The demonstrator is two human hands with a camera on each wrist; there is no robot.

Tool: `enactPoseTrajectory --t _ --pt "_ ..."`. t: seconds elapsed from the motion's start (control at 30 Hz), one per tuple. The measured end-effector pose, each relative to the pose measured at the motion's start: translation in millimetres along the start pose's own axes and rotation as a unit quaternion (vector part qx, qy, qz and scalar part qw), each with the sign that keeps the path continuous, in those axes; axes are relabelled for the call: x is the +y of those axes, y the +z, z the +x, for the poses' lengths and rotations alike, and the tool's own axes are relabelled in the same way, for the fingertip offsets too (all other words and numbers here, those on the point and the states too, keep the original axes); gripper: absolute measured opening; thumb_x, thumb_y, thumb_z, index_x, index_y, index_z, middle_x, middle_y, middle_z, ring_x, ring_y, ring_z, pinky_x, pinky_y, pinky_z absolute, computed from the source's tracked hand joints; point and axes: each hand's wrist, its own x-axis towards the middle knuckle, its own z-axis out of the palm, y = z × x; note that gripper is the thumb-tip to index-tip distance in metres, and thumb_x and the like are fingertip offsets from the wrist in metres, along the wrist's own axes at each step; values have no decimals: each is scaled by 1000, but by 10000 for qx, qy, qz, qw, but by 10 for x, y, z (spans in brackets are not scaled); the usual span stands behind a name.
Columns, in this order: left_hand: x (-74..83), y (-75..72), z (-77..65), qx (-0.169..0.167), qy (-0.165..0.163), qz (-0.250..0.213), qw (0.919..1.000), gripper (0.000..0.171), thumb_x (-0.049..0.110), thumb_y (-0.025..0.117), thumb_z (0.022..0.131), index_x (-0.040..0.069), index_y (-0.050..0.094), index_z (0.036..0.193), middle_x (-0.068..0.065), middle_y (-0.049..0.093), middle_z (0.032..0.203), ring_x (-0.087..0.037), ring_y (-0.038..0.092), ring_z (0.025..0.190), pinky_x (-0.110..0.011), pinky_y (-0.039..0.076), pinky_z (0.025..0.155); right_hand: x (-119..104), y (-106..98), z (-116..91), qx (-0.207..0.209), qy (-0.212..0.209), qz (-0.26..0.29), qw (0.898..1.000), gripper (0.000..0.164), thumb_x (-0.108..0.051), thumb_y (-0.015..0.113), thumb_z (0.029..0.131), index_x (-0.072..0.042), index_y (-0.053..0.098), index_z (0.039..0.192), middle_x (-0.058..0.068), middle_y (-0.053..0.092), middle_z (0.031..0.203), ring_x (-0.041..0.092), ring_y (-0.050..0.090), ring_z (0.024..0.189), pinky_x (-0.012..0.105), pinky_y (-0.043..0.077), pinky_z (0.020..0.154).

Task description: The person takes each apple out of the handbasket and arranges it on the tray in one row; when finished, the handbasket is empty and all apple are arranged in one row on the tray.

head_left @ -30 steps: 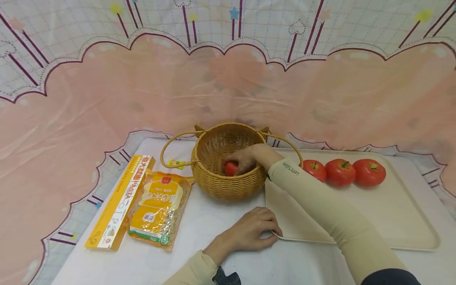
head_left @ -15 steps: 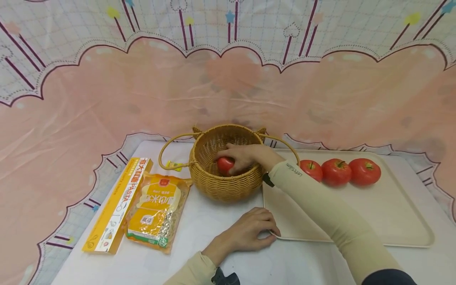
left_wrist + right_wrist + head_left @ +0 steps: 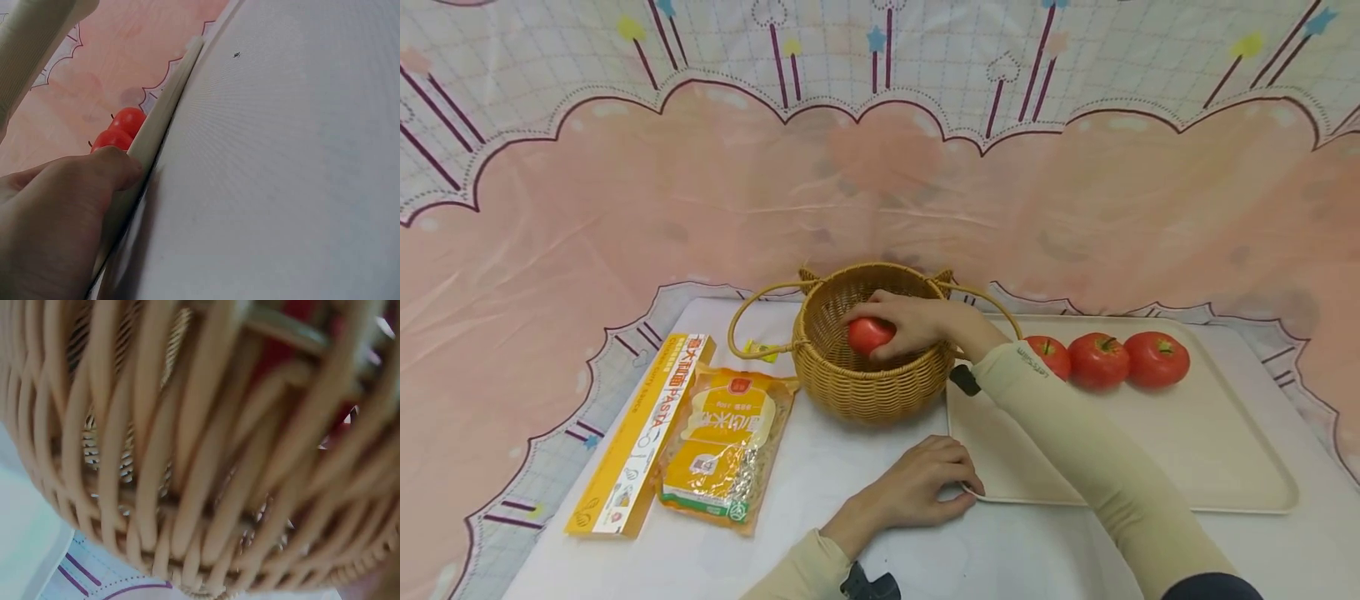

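Observation:
My right hand reaches over the near right rim of a round wicker basket. It grips a red apple within the basket's mouth, fingers over the far side and thumb on the near side. Through the weave, the right wrist view catches patches of red; the hand is largely hidden there. At the near left corner of a cream tray, my left hand pinches the edge. The left wrist view has this hand with a digit on the tray's rim.
Three red apples stand in a row on the tray, the leftmost partly behind the right sleeve. A yellow pasta box and a bag of grain-like food lie left of the basket. A small yellow packet sits beside its left handle.
The apple in my right hand has come up from low in the basket and shows more fully. My left hand stays at the tray corner. The head view has shifted slightly.

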Motion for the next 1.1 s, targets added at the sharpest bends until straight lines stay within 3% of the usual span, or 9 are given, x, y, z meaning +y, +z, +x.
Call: enactPoseTrajectory --t 0.37,0.7,0.97,1.1 --pt "1 -7 5 34 -14 -6 10000 8 25 66 86 27 70 92 16 59 90 1 52 98 -18 37 100 72 -55 -180 690 -199 235 9971 65 -37 65 82 -37 37 141 2 40 129 17 51 111 38 47 94" --pt "-11 15 -13 13 -9 -63 10000 8 25 66 86 28 70 92 16 59 90 1 52 97 -17 37 100 64 -35 -345 1067 -183 492 9929 67 -43 67 82 -40 33 140 -4 40 136 17 51 115 39 47 94" --pt "-16 -2 -12 43 59 50 10000 9 25 66 86 28 70 93 16 58 90 1 52 97 -18 37 100 67 -11 -467 1519 -223 962 9834 66 -42 69 81 -35 36 138 -6 40 138 16 51 115 41 47 94" --pt "-19 -1 -7 2 18 30 10000 9 25 65 86 28 70 92 17 58 90 1 52 97 -18 37 100 66 -13 -539 1770 -271 922 9795 63 -43 70 80 -36 40 136 -9 39 136 15 51 113 41 48 93"
